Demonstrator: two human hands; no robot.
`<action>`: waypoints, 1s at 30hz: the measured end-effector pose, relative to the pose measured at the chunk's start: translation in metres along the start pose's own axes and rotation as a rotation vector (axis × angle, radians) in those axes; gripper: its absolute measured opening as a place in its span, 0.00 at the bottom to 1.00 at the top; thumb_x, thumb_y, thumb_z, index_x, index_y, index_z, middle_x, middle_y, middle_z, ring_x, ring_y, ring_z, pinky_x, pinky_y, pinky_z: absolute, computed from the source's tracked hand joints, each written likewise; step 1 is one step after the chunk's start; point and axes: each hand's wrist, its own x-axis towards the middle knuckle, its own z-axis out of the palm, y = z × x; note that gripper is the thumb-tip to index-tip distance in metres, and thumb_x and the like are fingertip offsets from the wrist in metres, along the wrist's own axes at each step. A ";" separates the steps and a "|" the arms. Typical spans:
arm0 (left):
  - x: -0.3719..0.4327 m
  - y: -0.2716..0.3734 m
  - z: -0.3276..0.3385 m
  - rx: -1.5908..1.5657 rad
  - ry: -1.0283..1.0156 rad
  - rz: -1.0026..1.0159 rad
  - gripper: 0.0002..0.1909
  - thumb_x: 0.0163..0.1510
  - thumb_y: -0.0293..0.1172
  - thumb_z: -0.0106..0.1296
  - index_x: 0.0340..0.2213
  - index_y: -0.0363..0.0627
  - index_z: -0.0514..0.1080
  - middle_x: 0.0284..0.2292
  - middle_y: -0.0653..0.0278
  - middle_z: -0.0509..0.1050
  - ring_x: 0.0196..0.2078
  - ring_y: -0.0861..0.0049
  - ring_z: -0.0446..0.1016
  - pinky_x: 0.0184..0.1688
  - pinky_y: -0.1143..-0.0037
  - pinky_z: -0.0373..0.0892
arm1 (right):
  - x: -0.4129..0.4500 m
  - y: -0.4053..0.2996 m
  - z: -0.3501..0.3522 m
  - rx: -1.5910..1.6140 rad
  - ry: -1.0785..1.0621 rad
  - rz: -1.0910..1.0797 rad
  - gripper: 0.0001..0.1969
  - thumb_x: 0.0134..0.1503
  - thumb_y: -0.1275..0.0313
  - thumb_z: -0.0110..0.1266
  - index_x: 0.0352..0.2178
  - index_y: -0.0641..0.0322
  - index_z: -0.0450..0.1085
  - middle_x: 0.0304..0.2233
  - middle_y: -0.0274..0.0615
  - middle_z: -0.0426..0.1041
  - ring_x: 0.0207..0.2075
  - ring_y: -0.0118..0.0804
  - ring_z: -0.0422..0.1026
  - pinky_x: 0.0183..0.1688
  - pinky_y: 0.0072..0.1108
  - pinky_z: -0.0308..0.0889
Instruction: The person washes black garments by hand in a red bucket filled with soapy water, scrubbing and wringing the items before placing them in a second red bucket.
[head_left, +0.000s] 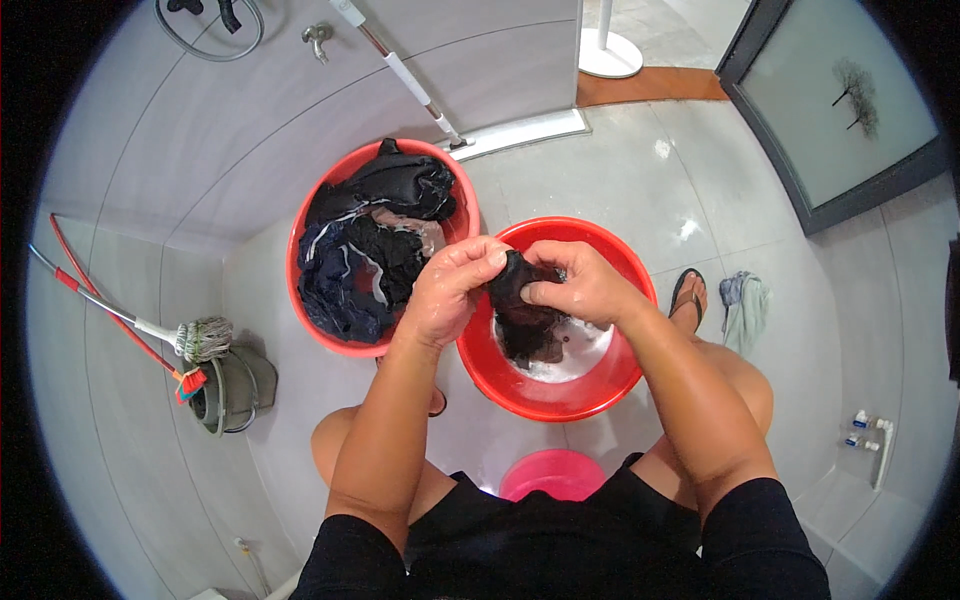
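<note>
Both of my hands grip a wet, dark piece of cloth (529, 330) over a red plastic basin (495, 386). My left hand (456, 289) pinches the cloth's upper left edge between thumb and fingers. On the other side, my right hand (581, 281) holds it with the thumb pressed on top. The lower end hangs into the basin, where whitish, sudsy water (592, 349) shows; whether it touches the water I cannot tell. Touching or close by on the left, a second, coral-red basin (295, 300) is piled with wet black and navy clothes (352, 277).
A squeegee-like floor tool (409, 79) leans on the wall below a tap (318, 41). At left, a mop (202, 339) and a brush (190, 384) rest by a grey bucket (251, 390). A pink basin (551, 472) sits between my legs. Cloths (744, 307) lie right, near a glass door (832, 112).
</note>
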 end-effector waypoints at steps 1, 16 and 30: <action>-0.003 0.005 0.000 0.003 0.006 -0.001 0.07 0.59 0.33 0.57 0.35 0.42 0.75 0.34 0.72 0.76 0.38 0.85 0.72 0.44 0.79 0.67 | -0.001 -0.016 -0.002 -0.079 -0.017 0.093 0.10 0.54 0.78 0.59 0.40 0.63 0.73 0.32 0.31 0.74 0.36 0.24 0.71 0.41 0.20 0.67; 0.013 -0.025 -0.005 1.152 0.406 0.312 0.12 0.57 0.26 0.52 0.41 0.37 0.76 0.33 0.52 0.79 0.35 0.65 0.78 0.42 0.71 0.71 | -0.007 -0.094 0.007 0.200 0.286 -0.281 0.04 0.57 0.77 0.62 0.32 0.68 0.75 0.27 0.30 0.75 0.28 0.19 0.70 0.32 0.16 0.68; 0.001 0.019 -0.007 0.785 0.434 0.471 0.10 0.57 0.33 0.60 0.35 0.38 0.78 0.31 0.69 0.79 0.35 0.81 0.75 0.42 0.78 0.71 | -0.026 -0.058 -0.069 -0.350 0.577 -0.132 0.08 0.57 0.70 0.61 0.28 0.65 0.74 0.23 0.27 0.72 0.28 0.20 0.67 0.32 0.17 0.65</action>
